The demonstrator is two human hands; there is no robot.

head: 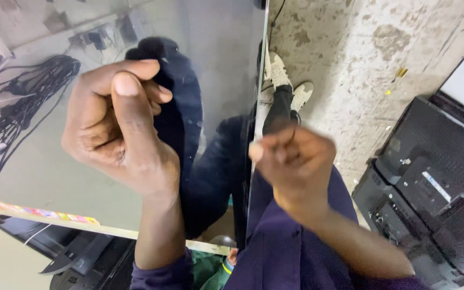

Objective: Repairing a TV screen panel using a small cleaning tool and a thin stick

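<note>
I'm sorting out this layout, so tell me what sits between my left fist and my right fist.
In the head view, the upright right edge of the glossy dark panel stands between the left hand and the right hand.

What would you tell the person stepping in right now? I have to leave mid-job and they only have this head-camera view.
Left hand: closed in a fist in front of the glossy screen panel; whether it grips anything, I cannot tell.
Right hand: closed and blurred, at the panel's right edge, seemingly pinching it.
The panel stands on edge, its dark face mirroring the room and cables. A black back cover lies on the concrete floor to the right; white shoes show beyond the panel.
Done: panel is upright, steadied at its edge.
Left: cannot judge from this view; keep the panel supported.
</note>
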